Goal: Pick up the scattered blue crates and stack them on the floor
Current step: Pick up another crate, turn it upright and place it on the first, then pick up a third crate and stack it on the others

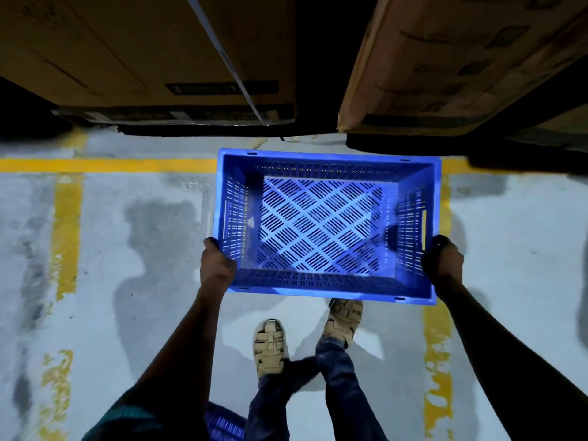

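An empty blue slotted crate [324,222] is held level above the floor in the middle of the head view, its open top facing me. My left hand [218,265] grips the near left corner of its rim. My right hand [444,259] grips the near right side of the rim. A piece of a second blue crate [222,423] shows at the bottom edge, behind my legs and mostly hidden.
Two large cardboard boxes [152,55] [461,58] stand ahead with a dark gap between them. The grey concrete floor [143,281] carries worn yellow painted lines [105,165]. My feet in tan sandals [270,345] stand just below the crate.
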Available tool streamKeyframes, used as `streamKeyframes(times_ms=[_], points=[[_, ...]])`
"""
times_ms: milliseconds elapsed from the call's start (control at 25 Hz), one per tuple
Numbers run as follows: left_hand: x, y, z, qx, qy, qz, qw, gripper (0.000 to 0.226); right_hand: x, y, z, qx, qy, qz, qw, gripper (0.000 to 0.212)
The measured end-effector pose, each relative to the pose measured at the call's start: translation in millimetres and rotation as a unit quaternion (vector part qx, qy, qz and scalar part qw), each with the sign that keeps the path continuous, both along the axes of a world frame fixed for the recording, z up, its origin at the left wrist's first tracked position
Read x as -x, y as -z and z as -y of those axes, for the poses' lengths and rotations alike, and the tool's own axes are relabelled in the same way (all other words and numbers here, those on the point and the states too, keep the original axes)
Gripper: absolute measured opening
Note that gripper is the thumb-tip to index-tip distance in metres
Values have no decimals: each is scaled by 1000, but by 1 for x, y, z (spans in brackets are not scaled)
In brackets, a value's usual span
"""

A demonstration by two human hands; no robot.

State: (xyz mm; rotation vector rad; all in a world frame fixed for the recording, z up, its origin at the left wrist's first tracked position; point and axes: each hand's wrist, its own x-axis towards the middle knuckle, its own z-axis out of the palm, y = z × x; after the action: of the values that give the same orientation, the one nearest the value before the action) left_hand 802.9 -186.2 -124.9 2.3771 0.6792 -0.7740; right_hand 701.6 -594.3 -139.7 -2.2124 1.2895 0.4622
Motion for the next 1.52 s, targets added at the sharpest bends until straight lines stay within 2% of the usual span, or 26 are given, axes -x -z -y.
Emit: streamKeyframes(times_ms=[280,440,560,640,760,1000,1200,1360,1520], points=[[10,-2,28,-108,-21,13,994,59,13,3,-16,8,55,42,998,39],[30,-13,57,-140,-10,26,990,79,30,-2,-41,24,6,42,999,63],[58,-39,89,-70,-1,-24,997,84,58,-30,-69,47,-2,38,998,73],[80,-66,111,4,62,-21,998,76,80,-58,-96,13,-9,80,997,69],[104,-109,127,45,125,-15,991,63,105,-103,-134,-54,-9,110,992,70],[180,-201,95,103,244,-31,964,55,221,-193,-210,-98,118,144,978,72],[241,-230,95,127,346,-70,927,45,310,-204,-234,-78,257,120,956,65],[295,-230,127,131,451,-93,878,40,384,-191,-244,-84,398,109,907,63],[374,-217,177,132,524,-90,837,38,481,-179,-241,-71,519,126,843,57]])
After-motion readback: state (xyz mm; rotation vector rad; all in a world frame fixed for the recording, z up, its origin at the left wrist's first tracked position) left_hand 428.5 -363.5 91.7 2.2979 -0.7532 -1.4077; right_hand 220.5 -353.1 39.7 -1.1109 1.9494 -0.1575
